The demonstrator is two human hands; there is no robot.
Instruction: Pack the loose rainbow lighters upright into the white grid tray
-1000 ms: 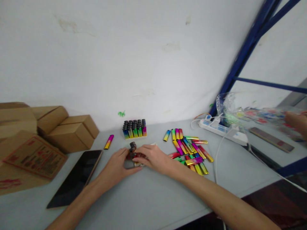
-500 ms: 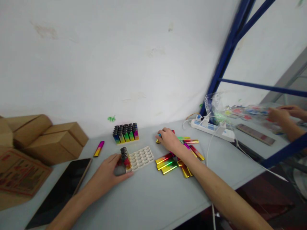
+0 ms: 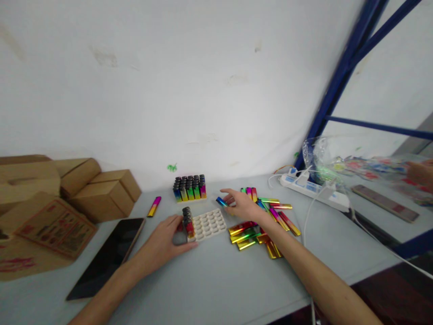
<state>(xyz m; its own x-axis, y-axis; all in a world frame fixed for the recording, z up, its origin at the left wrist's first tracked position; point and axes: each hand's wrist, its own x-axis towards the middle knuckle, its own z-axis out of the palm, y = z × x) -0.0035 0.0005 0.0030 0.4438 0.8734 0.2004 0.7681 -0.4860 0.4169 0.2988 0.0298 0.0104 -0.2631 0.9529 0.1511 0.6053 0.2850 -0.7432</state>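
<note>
My left hand (image 3: 169, 237) wraps the left end of a white tray (image 3: 211, 225) with oval pockets, thumb along its front edge. One row of red-gold lighters (image 3: 188, 224) with black tops stands upright in that end, beside my fingers; the other visible pockets hold nothing. My right hand (image 3: 241, 204) pinches a shiny blue lighter (image 3: 221, 201) between thumb and fingers, just off the tray's back right corner. Under and beside my right forearm lies a loose pile of metallic coloured lighters (image 3: 246, 234). Behind stands a full block of upright lighters (image 3: 189, 188).
A single purple-yellow lighter (image 3: 154, 206) lies left of the block. A black tablet (image 3: 108, 257) and cardboard boxes (image 3: 104, 196) are at left. A white power strip (image 3: 314, 192) with cables, a blue metal frame (image 3: 333, 90) and another person's hand (image 3: 421, 175) are at right.
My right hand has lifted away from the pile and moved toward the tray with the blue lighter. My left hand stays at the tray's left end. The camera view has shifted left.
</note>
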